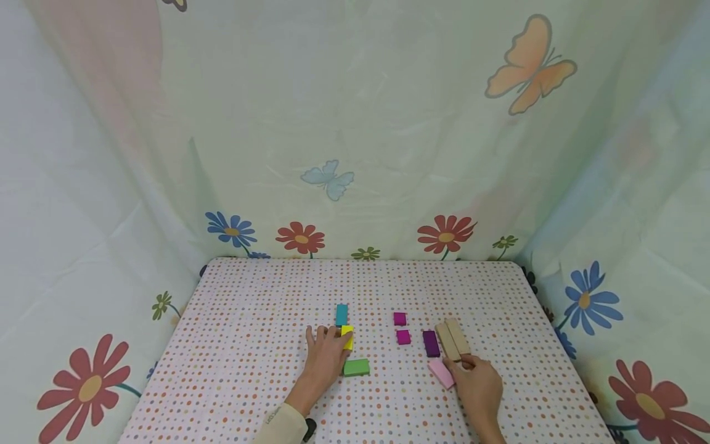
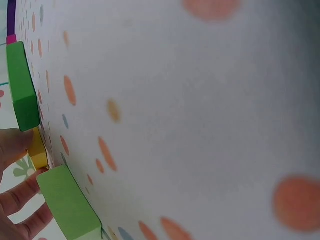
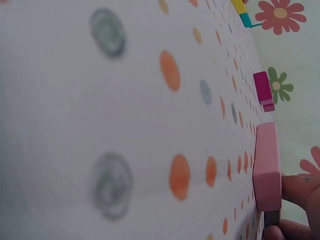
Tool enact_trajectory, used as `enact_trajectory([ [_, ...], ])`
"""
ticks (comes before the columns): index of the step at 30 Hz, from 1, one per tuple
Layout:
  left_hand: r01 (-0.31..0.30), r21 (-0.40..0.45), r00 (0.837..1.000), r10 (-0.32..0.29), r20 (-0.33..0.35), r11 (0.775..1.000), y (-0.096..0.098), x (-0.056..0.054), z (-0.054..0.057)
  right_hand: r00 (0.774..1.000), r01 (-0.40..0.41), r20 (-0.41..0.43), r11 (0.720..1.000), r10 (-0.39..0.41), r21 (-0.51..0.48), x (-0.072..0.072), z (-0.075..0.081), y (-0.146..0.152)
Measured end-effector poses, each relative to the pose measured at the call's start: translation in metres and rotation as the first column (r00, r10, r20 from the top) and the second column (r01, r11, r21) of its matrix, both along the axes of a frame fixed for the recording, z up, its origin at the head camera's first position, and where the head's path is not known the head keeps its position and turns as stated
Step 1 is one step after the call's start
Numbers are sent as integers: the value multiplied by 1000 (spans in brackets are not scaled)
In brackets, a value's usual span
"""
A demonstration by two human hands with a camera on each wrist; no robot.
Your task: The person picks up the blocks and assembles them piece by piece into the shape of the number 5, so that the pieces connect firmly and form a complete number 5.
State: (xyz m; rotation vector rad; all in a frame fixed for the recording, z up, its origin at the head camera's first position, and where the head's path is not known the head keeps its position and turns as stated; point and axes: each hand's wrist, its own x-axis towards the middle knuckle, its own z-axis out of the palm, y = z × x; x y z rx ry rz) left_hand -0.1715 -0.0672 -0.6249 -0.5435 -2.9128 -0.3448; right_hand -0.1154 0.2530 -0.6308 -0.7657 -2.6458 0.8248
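My left hand [image 1: 324, 356] pinches a yellow block [image 1: 347, 338] between thumb and fingers. A teal block [image 1: 341, 314] lies just beyond it, a green block [image 1: 357, 368] on the near side. In the left wrist view a light green block [image 2: 69, 202] lies by the fingers; the hand hides it from the head view. My right hand [image 1: 478, 385] has thumb and index finger at the near end of two tan blocks [image 1: 452, 339] lying side by side, and seems to pinch them. A pink block [image 1: 441, 374] sits against the thumb side.
Between the hands lie two small magenta blocks [image 1: 400, 319], one nearer than the other. A dark purple block [image 1: 431, 344] stands left of the tan ones. The dotted table [image 1: 249, 308] ends at a printed curtain [image 1: 388, 123] on the back and sides.
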Motion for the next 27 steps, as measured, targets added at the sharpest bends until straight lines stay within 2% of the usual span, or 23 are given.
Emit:
enact_trajectory([
  [10,1,16,1000,-1,4,1000,0,0,-1,997,71,-12,994,-72,-84,-4,-2,-9],
  [17,-5,13,1000,5,27,1000,-1,-1,0,997,65,-29,988,-69,-139,-3,-3,-5],
  [22,5,3,999,-5,44,1000,-2,0,0,997,67,-29,989,-72,-135,0,-4,0],
  [27,8,-11,1000,-8,17,1000,-4,-1,0,997,66,-29,989,-70,-135,-1,-1,-1],
])
